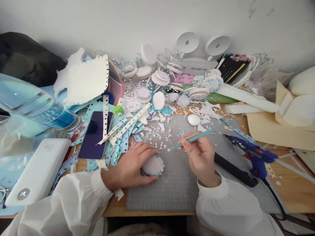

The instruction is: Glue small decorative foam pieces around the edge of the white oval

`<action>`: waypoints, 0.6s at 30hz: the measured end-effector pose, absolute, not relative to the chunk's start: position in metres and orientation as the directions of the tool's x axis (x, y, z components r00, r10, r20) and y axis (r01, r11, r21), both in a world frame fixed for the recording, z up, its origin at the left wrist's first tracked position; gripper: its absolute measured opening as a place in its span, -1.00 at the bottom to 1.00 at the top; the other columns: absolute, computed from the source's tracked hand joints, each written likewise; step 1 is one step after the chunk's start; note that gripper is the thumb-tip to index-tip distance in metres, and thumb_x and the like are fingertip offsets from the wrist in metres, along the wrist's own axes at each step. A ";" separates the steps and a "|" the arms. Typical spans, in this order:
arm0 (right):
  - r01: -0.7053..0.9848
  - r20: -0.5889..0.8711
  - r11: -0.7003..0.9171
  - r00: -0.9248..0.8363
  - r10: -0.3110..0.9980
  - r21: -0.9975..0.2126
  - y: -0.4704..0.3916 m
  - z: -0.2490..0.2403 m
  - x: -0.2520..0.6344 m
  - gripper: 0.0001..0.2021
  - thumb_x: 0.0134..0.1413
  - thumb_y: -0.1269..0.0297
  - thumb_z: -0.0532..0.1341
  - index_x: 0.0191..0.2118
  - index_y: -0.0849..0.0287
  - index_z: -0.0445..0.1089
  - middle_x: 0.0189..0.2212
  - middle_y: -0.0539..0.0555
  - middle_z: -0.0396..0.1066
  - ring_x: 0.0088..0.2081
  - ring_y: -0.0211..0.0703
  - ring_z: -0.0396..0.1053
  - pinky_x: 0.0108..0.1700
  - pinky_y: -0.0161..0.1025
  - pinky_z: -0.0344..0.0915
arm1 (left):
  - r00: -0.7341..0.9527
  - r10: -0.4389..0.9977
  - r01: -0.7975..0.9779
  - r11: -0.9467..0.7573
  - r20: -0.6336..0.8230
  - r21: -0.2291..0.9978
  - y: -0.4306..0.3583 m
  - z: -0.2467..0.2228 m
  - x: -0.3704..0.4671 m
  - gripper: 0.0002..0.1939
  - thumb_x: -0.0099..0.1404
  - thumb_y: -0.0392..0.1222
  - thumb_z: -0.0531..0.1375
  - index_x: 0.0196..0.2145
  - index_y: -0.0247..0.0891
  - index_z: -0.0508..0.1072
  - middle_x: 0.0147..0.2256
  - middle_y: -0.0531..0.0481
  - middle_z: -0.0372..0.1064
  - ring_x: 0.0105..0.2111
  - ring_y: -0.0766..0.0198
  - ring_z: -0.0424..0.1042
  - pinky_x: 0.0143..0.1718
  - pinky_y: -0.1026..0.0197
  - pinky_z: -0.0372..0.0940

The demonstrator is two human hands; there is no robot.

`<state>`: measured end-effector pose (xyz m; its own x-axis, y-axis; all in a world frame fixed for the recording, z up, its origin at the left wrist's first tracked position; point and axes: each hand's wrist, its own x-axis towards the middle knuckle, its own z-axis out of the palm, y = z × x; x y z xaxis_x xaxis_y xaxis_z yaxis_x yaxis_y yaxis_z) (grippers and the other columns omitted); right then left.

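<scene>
My left hand (pixel 135 160) is closed around the left edge of a white paper disc (pixel 153 166), whose rim carries small blue and white star pieces. The disc rests on a grey cutting mat (pixel 164 196). In my right hand (pixel 200 154) is a pair of teal tweezers (pixel 194 138), pinched between thumb and fingers. Its tip points left and down at a small white piece on the mat, beside a scatter of tiny star cut-outs (pixel 161 144). Whether the tips grip that piece is too small to tell.
A blue glue gun (pixel 258 155) and a black bar-shaped tool (pixel 235 170) lie right. To the left are a phone (pixel 94 136), a white power bank (pixel 39 170), a water bottle (pixel 41 105) and punched paper strips (pixel 130 124). Several decorated discs (pixel 161 77) pile up behind.
</scene>
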<state>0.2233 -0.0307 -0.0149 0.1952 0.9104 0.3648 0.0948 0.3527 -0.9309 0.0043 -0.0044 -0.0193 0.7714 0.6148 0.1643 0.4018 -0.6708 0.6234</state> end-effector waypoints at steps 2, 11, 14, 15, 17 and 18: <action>0.041 0.327 0.324 0.160 0.932 -0.945 -0.032 -0.015 0.223 -0.95 0.17 0.32 0.20 -0.33 0.14 0.34 -0.44 0.00 0.35 -0.44 -0.26 0.33 -0.41 -0.26 0.36 | 0.758 0.621 0.383 -0.674 0.202 0.632 -0.004 -0.018 0.005 -0.43 0.08 -0.03 0.34 0.01 -0.22 0.28 -0.06 -0.18 0.35 -0.04 -0.03 0.31 0.01 -0.04 0.19; -0.066 0.209 0.214 0.075 0.975 -0.975 -0.039 -0.012 0.219 -0.90 0.15 0.26 0.23 -0.33 0.15 0.34 -0.43 0.02 0.37 -0.44 -0.27 0.32 -0.43 -0.28 0.36 | 0.722 0.625 0.269 -0.650 0.298 0.711 -0.008 -0.017 0.003 -0.39 0.08 -0.15 0.34 0.05 -0.17 0.19 0.05 -0.21 0.28 0.05 -0.01 0.32 0.03 0.00 0.26; -0.074 0.214 0.217 0.047 0.976 -0.973 -0.041 -0.009 0.217 -0.92 0.15 0.28 0.23 -0.33 0.15 0.34 -0.44 0.01 0.34 -0.44 -0.27 0.31 -0.44 -0.29 0.34 | 0.713 0.633 0.269 -0.645 0.303 0.715 -0.009 -0.018 0.003 -0.39 0.08 -0.17 0.34 0.04 -0.17 0.18 0.07 -0.21 0.27 0.07 0.02 0.31 0.04 0.03 0.27; -0.069 0.220 0.222 0.041 0.975 -0.973 -0.042 -0.009 0.216 -0.93 0.15 0.29 0.22 -0.33 0.15 0.35 -0.44 0.01 0.34 -0.44 -0.27 0.31 -0.44 -0.30 0.33 | 0.714 0.631 0.266 -0.646 0.304 0.715 -0.009 -0.019 0.003 -0.39 0.09 -0.18 0.33 0.04 -0.17 0.18 0.07 -0.21 0.28 0.07 0.02 0.32 0.04 0.03 0.27; -0.051 0.232 0.233 0.029 0.972 -0.971 -0.042 -0.007 0.215 -0.94 0.16 0.30 0.21 -0.32 0.15 0.35 -0.43 0.01 0.33 -0.43 -0.26 0.31 -0.44 -0.30 0.33 | 0.717 0.628 0.264 -0.646 0.302 0.716 -0.009 -0.019 0.003 -0.40 0.10 -0.18 0.33 0.05 -0.16 0.17 0.07 -0.20 0.29 0.06 0.04 0.32 0.04 0.04 0.27; -0.042 0.240 0.241 0.023 0.971 -0.970 -0.042 -0.007 0.215 -0.94 0.16 0.31 0.21 -0.32 0.15 0.35 -0.43 0.02 0.33 -0.43 -0.26 0.31 -0.43 -0.30 0.33 | 0.718 0.627 0.264 -0.645 0.300 0.717 -0.009 -0.019 0.003 -0.40 0.10 -0.18 0.33 0.05 -0.16 0.17 0.07 -0.19 0.29 0.06 0.04 0.32 0.04 0.03 0.27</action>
<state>0.2148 -0.0424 -0.0069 0.0228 0.9705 0.2400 -0.0421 0.2408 -0.9697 0.0029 -0.0089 -0.0195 0.7185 0.6274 0.3002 0.2642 -0.6454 0.7167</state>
